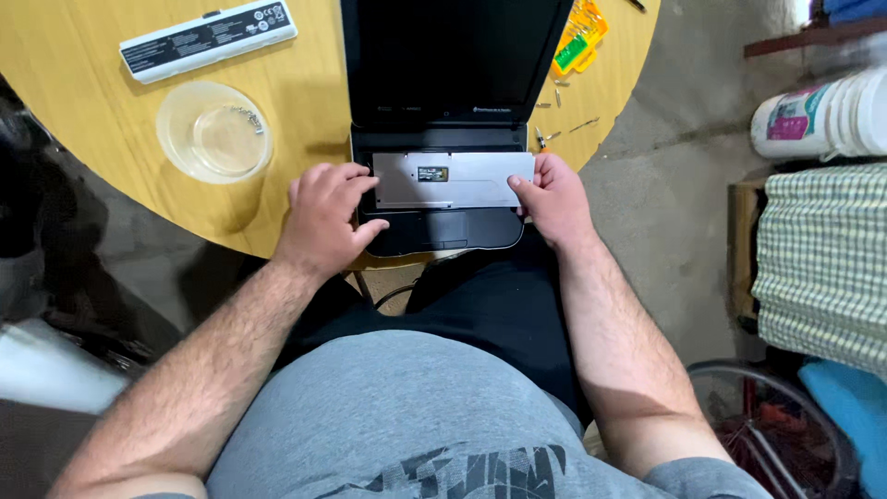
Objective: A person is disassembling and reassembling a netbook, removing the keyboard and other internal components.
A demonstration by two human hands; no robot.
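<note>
An open black laptop (443, 55) sits at the near edge of a round wooden table (83, 102). Across its base lies a flat grey metal panel (462, 180), the underside of a keyboard, with a small label in its middle. My left hand (323, 217) grips the panel's left end, fingers on top of it. At the panel's right end my right hand (552, 199) pinches the edge between thumb and fingers. The laptop's dark palm rest and touchpad (442, 231) show just below the panel.
A long white laptop battery (208, 39) lies at the back left, with a clear plastic bowl (214, 131) in front of it. Small screws and bits (559, 92) lie right of the laptop by an orange and green tool holder (577, 37). White containers, checked cloth and a bicycle wheel are on the right.
</note>
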